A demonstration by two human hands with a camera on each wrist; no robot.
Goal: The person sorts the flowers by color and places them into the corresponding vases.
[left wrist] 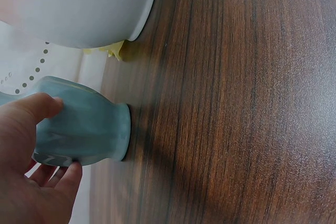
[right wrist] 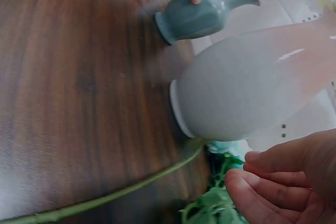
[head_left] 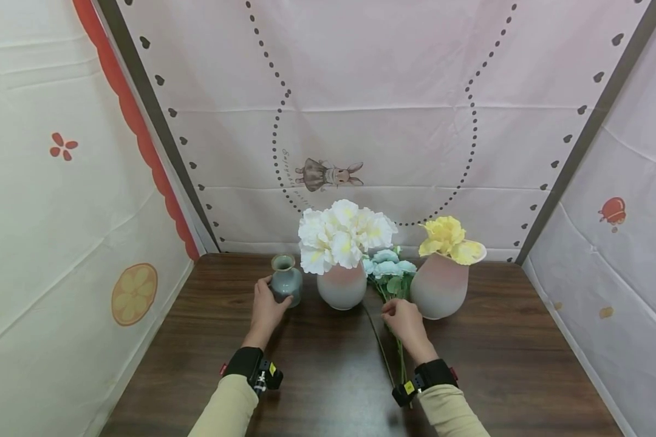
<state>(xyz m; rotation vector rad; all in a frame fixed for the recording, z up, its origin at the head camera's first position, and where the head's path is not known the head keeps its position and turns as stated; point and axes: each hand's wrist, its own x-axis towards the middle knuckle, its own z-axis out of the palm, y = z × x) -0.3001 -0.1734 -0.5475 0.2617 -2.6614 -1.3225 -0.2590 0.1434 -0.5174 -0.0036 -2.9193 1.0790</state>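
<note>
Left hand [head_left: 266, 308] holds the small teal vase [head_left: 287, 282], best kept upright, round its belly. Right hand [head_left: 408, 323], loosely curled and apparently empty, hangs near the blue flowers [head_left: 399, 267]. Between them, farther off, stands the white-flowered vase [head_left: 341, 290].

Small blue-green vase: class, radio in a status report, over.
Left grip holding small blue-green vase, upright. Right grip loosely curled, nothing visible in it, near blue flowers. White-flower vase stands between.
</note>
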